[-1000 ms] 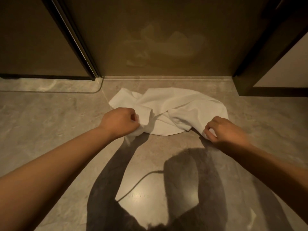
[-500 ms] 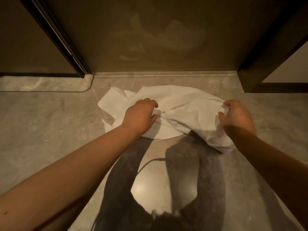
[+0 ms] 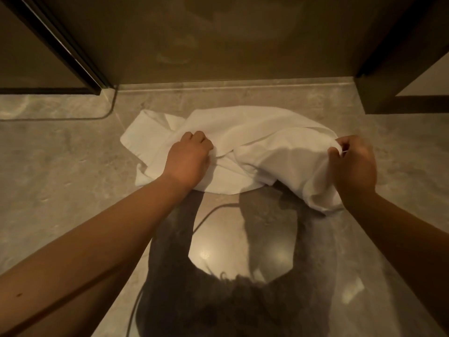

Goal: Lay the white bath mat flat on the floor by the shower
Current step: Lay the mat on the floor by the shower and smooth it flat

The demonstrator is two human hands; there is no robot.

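Nearest the camera, the person's dark shadow (image 3: 218,288) spreads across the polished grey stone floor (image 3: 60,178), with two bare forearms reaching forward over it. The left hand (image 3: 187,161) is curled into a loose fist, its grip pressed together on a gather of cloth near the middle of the white bath mat (image 3: 255,135). The right hand (image 3: 354,164) pinches the mat's right end between thumb and fingertips, lifting that part slightly so it hangs in a fold off the floor. The mat lies crumpled and bunched, not flat, its left corner spread on the tiles and its far edge near the raised stone threshold (image 3: 230,85). Beyond the threshold stands the shower's tinted glass panel (image 3: 218,32), with a dark metal frame (image 3: 60,42) slanting at the left and a dark cabinet side (image 3: 393,69) at the right.
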